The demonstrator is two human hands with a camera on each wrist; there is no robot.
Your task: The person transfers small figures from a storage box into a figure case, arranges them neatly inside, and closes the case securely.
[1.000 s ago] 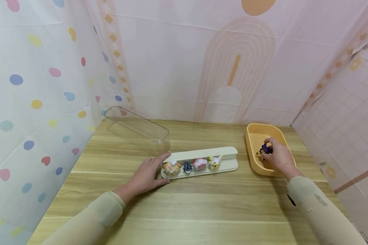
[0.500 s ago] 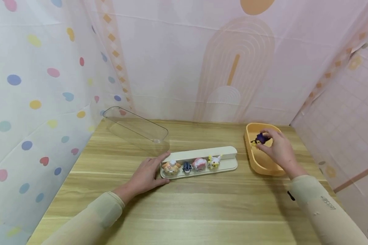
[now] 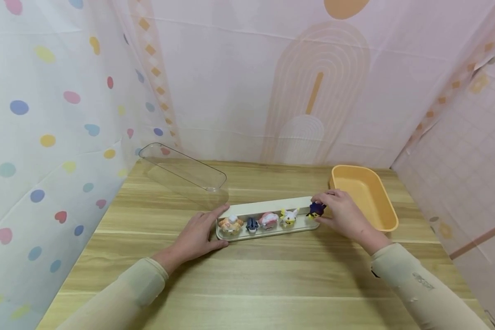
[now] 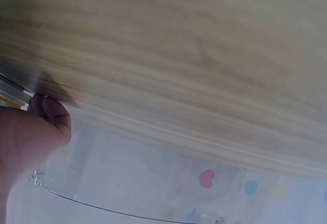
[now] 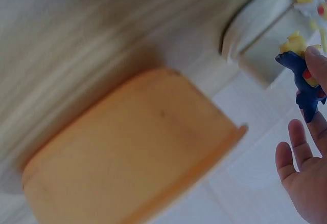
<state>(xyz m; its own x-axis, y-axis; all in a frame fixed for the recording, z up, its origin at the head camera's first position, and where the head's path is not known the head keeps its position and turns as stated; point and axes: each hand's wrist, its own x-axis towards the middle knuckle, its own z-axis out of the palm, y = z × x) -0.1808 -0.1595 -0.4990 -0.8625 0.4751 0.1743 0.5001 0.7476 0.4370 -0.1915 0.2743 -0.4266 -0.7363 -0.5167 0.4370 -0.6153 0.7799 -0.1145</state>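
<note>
My right hand (image 3: 346,217) pinches a small dark-blue and yellow toy figurine (image 3: 316,210) between thumb and fingers, over the right end of a long cream display base (image 3: 272,206). In the right wrist view the dark-blue figurine (image 5: 301,78) shows red spots. At the base's left end, my left hand (image 3: 198,234) grips it, thumb at the front edge and fingers at the back. Along the base's lower step stand an orange figurine with a white top (image 3: 231,225), a small dark grey one (image 3: 252,225), a pink-and-white one (image 3: 268,221) and a white-and-yellow one (image 3: 289,217).
An orange plastic bin (image 3: 369,195) stands at the right, just beyond my right hand. A clear cover (image 3: 194,160) with a thin dark rim is at the back left. Patterned curtains (image 3: 231,91) close off the back and sides of the wooden table (image 3: 247,279).
My right hand has lifted the dark-blue figurine out of the orange bin and carried it left to the base's right end. The left hand has stayed in place.
</note>
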